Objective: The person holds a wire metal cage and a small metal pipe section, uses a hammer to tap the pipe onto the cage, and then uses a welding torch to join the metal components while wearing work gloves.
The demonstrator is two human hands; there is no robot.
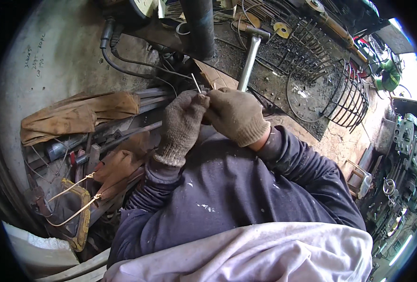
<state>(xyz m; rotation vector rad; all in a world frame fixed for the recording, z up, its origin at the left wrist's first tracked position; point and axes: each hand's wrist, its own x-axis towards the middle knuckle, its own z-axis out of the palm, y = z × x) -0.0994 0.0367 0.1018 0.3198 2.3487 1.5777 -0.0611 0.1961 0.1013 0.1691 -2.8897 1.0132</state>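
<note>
Wire (196,83) between hands (208,117), hammer (249,61) behind

The hammer (250,58) lies beyond both hands, wire cage (326,80) to its right.

grey-brown knit gloves (208,120), navy paint-flecked sleeves (246,183), tan leather (79,113)

Both arms bend up in dark sleeves. The gloved left hand (182,123) and gloved right hand (236,115) meet, touching, with fingers (200,99) curled in and pinched tight.
</note>
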